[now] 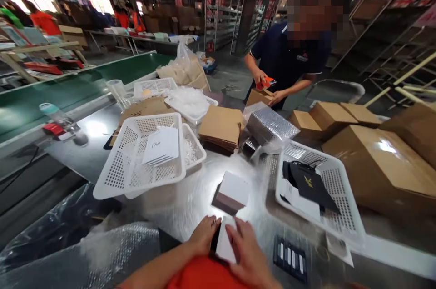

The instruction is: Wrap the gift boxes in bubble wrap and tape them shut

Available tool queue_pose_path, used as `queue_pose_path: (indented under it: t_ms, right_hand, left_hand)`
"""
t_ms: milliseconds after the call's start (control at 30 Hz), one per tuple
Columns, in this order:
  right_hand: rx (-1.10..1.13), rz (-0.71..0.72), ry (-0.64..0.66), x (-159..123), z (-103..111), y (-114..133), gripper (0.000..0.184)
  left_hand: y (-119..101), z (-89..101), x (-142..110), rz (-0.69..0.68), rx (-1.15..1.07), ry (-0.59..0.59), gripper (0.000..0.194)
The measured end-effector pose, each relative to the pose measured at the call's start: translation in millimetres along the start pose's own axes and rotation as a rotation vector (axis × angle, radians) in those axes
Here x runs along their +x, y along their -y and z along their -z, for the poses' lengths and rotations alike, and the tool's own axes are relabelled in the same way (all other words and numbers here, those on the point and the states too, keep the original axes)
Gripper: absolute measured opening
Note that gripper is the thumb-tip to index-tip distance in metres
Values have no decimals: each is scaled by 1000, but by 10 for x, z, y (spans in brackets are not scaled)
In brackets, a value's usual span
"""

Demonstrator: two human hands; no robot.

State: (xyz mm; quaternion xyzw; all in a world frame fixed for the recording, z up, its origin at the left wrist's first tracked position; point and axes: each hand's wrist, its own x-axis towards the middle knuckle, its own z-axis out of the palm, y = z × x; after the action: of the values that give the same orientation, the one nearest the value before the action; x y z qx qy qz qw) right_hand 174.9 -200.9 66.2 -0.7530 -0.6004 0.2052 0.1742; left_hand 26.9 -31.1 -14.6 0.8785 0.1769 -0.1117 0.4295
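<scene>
My left hand point(204, 235) and my right hand point(248, 252) rest close together at the near edge of the shiny metal table point(190, 198). Between them they hold a small white box point(225, 242), fingers on its two sides. Just beyond my fingertips lies another small box point(231, 192) with a white top and dark side, apart from both hands. A dark flat item with white stripes point(290, 258) lies to the right of my right hand.
White perforated baskets stand left point(136, 175) and right point(344, 216), one with white cards, one with black pouches. Cardboard boxes point(378, 166) pile at right, flat cartons point(221, 126) at centre. A person point(289, 59) across the table handles a small carton. Bubble wrap point(112, 252) lies near left.
</scene>
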Motion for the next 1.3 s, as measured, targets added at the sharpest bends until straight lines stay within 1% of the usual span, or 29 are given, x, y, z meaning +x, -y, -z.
queue_pose_path:
  t_ms: [33,67,133,200,233,300,333,367,400,433,500,533,600,633,733,800,933,1067,1167,1300]
  right_hand:
    - [28,-37,-21,-76,80,-36,74]
    - [66,-96,-72,-161,131,-87,72]
    - [171,-267,-227,-327,151,-211,71]
    - [322,-435,-377,-448,87,-335,76]
    - [421,-503,-429,-477,42,-390,80]
    - [650,-599,-493,-465,-49,-485,86]
    - [771,-632,-506,-428,-87,-525,86]
    - [885,-661,-506,-378,-118,-562,84]
    - [975,-688,-495,-322,-144,-596,80]
    - [1019,-718,-486,-266,-167,-626,75]
    - [980,-787,-498,-181,-214,-672,70]
    - [925,-818,-523,-160,-241,-685,69]
    - [815,-854,-583,-172,-302,-689,70]
    - [767,-851,-608,-203,-333,-682,70]
    - [605,-794,-635,-360,-405,-668,62]
    - [546,-770,-621,-481,-423,-696,56]
    - [520,-806,-610,-711,-371,-866,48]
    - [383,-892,-602,-888,-247,-1044,47]
    - [293,-952,-542,-904,-184,-1088,45]
    - [198,-972,-421,-724,-151,-1011,42]
  left_hand:
    - [-31,29,-15,6,50,24,112]
    - [-54,62,-34,11,93,29,111]
    - [-64,135,-81,10,157,57,111]
    - [-35,207,-144,34,186,71,114]
    - [-15,238,-181,44,184,73,117]
    - [14,286,-255,40,164,84,124]
    - [16,302,-286,24,153,82,124]
    - [6,313,-308,6,149,71,120]
    - [-18,319,-321,-8,151,48,109]
    - [-54,320,-323,-14,159,15,94]
    - [-160,314,-301,-7,199,-39,58]
    - [-224,309,-279,1,235,-43,44]
    - [-356,300,-229,17,330,-17,28]
    - [-416,297,-206,21,375,-2,25]
    - [-547,297,-154,27,472,29,28]
    - [-590,296,-133,34,509,62,29]
    - [-623,264,-101,70,539,105,28]
    - [-652,199,-72,109,593,130,32]
    - [-667,160,-41,118,628,153,34]
    - [-668,147,18,112,661,188,34]
